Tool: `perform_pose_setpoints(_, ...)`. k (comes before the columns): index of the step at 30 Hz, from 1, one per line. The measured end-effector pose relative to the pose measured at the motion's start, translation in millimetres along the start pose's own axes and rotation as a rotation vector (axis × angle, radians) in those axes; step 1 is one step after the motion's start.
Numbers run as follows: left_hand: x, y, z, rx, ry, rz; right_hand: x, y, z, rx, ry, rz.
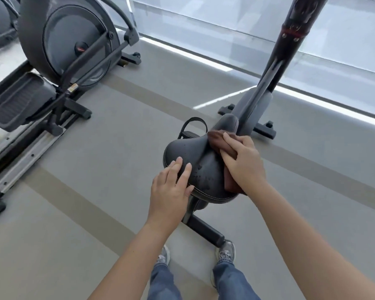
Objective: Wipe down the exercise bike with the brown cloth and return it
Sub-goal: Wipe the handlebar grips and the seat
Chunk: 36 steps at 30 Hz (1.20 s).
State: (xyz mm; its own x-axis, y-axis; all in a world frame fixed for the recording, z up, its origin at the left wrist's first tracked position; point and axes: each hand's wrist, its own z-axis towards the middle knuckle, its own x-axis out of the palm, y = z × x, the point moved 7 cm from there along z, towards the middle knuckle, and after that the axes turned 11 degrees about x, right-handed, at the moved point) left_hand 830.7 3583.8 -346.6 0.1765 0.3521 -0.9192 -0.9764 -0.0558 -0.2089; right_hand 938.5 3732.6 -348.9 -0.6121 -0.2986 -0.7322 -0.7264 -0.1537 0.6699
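Observation:
The exercise bike stands in front of me, its black saddle (195, 156) at the centre of the view and its dark column (275, 68) rising to the upper right. Water drops speckle the saddle's top. My right hand (243, 163) presses the brown cloth (217, 140) flat against the saddle's right side; part of the cloth hangs out below my palm. My left hand (171, 189) rests on the saddle's near left edge with fingers straight, thumb at the rim.
An elliptical trainer (69, 46) with a foot plate and rails fills the left side. The bike's rear foot bar (206, 230) lies by my shoes, its front foot bar (262, 128) beyond. A glass wall runs along the far side of the grey floor.

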Motion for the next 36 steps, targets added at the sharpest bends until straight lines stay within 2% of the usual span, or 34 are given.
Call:
perform_pose_setpoints(3,-1,4,-1,0.060,0.017,-0.011,-7,-12,-62,-0.031,-0.112,-0.047)
perform_pose_setpoints(5,-3,7,0,0.117,0.035,-0.015,-5,-10,-67,0.032,-0.172,-0.070)
perform_pose_setpoints(12,-4,25,33,0.411,0.077,-0.114,5,26,30,0.152,-0.108,-0.227)
perform_pose_setpoints(15,2,29,32,0.446,0.086,-0.185,6,17,-3,0.182,-0.143,-0.195)
perform_pose_setpoints(19,6,31,30,0.454,0.068,-0.235,10,18,-83,0.197,-0.328,-0.285)
perform_pose_setpoints(21,6,32,30,0.460,0.064,-0.233,14,22,-93,0.223,-0.403,-0.311)
perform_pose_setpoints(25,4,33,33,0.490,0.046,-0.225,8,17,-48,0.251,-0.303,-0.266)
perform_pose_setpoints(30,8,35,32,0.509,0.005,-0.202,8,26,25,0.155,-0.204,-0.243)
perform_pose_setpoints(36,10,34,33,0.475,0.033,-0.179,1,20,67,0.194,-0.109,-0.194)
